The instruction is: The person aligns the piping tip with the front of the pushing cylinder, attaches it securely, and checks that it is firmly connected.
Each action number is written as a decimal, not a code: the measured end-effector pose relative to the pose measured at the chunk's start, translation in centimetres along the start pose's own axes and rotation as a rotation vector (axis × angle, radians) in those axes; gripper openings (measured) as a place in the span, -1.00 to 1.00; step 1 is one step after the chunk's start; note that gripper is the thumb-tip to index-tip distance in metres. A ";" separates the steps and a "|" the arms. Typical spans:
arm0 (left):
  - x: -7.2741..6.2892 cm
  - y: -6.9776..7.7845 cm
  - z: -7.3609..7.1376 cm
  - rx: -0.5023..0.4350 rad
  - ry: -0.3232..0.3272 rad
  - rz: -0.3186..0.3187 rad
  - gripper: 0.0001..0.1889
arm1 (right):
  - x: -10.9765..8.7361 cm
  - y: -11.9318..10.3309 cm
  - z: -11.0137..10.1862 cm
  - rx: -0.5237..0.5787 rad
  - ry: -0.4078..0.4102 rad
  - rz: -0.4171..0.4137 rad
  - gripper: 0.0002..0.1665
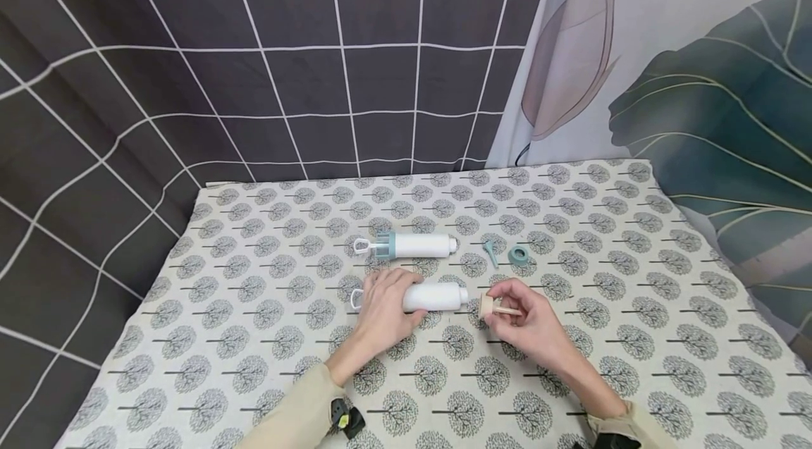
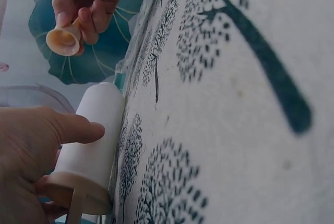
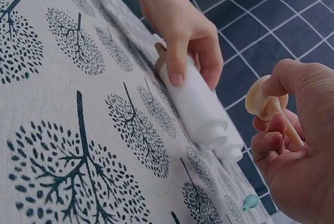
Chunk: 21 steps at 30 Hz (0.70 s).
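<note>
My left hand [image 1: 385, 301] grips a white cylinder [image 1: 434, 297] lying on the cloth, with its thumb along the near side. The cylinder has a narrow neck at the right and a white loop handle [image 1: 357, 299] at the left. A tan collar [image 2: 86, 190] rings its handle end in the left wrist view. To the right of the neck, and apart from it, my right hand [image 1: 529, 322] pinches a tan funnel-shaped nozzle [image 3: 261, 98] with a thin stem. Its wide cupped end faces the cylinder, while the stem lies back among the fingers.
Behind lies a second white cylinder [image 1: 421, 245] with a teal collar [image 1: 384, 245] and a white loop handle. Right of it are a small teal nozzle [image 1: 490, 254] and a teal ring-shaped piece [image 1: 518, 254]. A tree-print cloth [image 1: 285, 364] covers the table, with a dark grid curtain [image 1: 292, 82] behind.
</note>
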State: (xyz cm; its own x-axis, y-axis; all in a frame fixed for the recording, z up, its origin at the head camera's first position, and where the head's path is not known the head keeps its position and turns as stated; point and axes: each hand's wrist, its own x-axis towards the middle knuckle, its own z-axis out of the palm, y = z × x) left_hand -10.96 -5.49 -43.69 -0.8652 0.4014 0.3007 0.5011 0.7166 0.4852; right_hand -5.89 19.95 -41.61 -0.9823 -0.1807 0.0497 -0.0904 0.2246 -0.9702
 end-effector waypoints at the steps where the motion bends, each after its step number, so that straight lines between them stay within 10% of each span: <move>1: 0.0 -0.1 0.0 -0.009 0.003 0.003 -0.45 | 0.0 0.0 0.0 -0.006 0.001 -0.002 -0.59; 21: 0.0 -0.3 -0.4 -0.116 -0.010 0.004 -0.49 | 0.1 0.3 -0.1 0.012 -0.008 0.013 -0.58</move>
State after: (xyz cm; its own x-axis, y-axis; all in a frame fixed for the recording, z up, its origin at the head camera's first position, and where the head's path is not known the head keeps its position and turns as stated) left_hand -11.09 -5.97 -43.55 -0.8631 0.4102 0.2944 0.5028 0.6444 0.5761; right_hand -6.03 20.05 -41.86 -0.9820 -0.1856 0.0349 -0.0753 0.2153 -0.9736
